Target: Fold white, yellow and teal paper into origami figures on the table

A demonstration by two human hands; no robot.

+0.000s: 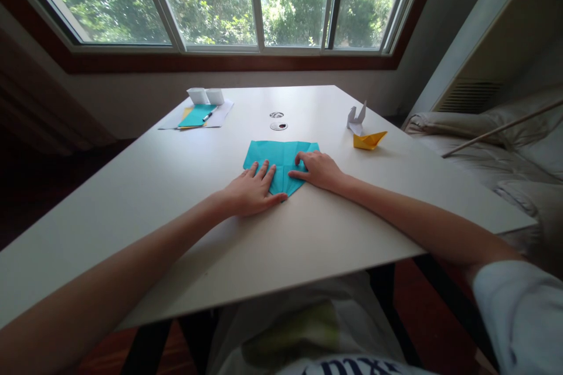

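A folded sheet of turquoise paper point(281, 153) lies flat on the white table, its lower end tapering to a point toward me. Crease lines run across it. My left hand point(251, 190) rests on its lower left part, fingers spread and the thumb reaching to the pointed tip. On the right side of the paper lies my right hand point(320, 170), its index finger bent and its thumb stretched out, with a gap between them. Both palms face down, and part of the paper is hidden under the fingers.
On the white table point(176, 181), a yellow paper boat point(368, 140) and a white paper crane point(356, 119) stand at the right. Back left are paper sheets point(197, 116), a pen point(210, 114) and two white boxes point(206, 95). Two round markings point(278, 126) sit beyond the turquoise paper.
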